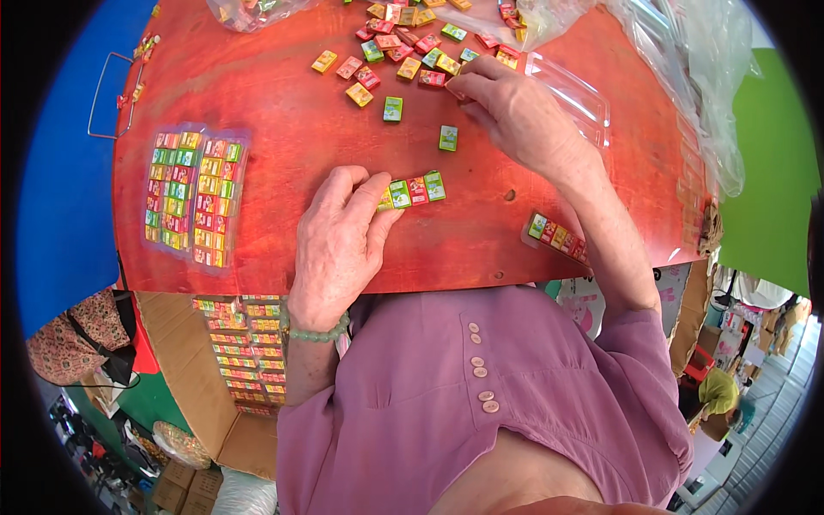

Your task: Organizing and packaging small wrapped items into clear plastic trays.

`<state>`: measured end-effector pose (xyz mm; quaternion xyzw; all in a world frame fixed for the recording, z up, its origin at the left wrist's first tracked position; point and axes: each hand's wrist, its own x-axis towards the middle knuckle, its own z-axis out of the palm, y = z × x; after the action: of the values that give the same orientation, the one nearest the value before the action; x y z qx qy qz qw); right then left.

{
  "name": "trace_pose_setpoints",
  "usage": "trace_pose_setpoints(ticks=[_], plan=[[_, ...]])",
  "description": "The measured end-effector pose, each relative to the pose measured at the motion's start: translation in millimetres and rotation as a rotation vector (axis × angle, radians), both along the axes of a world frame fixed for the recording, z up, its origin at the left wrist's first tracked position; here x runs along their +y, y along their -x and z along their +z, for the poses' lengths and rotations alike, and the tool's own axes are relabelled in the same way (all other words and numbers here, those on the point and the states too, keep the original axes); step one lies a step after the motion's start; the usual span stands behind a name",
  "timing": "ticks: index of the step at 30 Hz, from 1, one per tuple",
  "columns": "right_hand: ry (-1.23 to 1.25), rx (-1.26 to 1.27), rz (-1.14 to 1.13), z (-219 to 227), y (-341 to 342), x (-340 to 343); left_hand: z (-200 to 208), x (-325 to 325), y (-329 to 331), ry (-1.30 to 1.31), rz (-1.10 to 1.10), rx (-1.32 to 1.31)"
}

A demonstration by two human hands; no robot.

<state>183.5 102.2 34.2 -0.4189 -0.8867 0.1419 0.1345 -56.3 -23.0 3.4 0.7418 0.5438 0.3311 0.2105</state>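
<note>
My left hand (342, 232) is closed around the left end of a short row of small boxes (418, 190), coloured green, red and yellow, lying on the red table (283, 112). Farther off and to the right, my right hand (524, 112) pinches a small reddish box (455, 89), mostly covered by the fingers. It is at the edge of a loose pile of small boxes (403, 39) in yellow, red and green. Between the two hands, a green-and-white box (448, 137) lies alone, with another green box (393, 109) nearer the pile.
At left lie two clear trays (245, 154) filled with box rows. A partly filled tray (558, 238) sits near my right forearm. An empty clear tray (592, 103) and plastic bags (687, 51) lie at right. Below the table edge, a carton (184, 360) holds filled trays.
</note>
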Motion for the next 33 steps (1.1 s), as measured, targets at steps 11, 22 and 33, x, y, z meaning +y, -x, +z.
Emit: trace_pose_setpoints(ticks=[11,22,33], plan=[[-0.054,-0.071,0.058,-2.4,4.3,13.6,0.5,1.0,0.9,0.018,-0.008,-0.016],[0.135,-0.050,0.008,8.5,-4.0,-30.5,-0.1,1.7,1.7,0.015,-0.017,-0.008],[0.164,0.068,0.013,-2.4,4.0,-32.3,-1.5,1.3,0.5,-0.007,-0.018,-0.009]])
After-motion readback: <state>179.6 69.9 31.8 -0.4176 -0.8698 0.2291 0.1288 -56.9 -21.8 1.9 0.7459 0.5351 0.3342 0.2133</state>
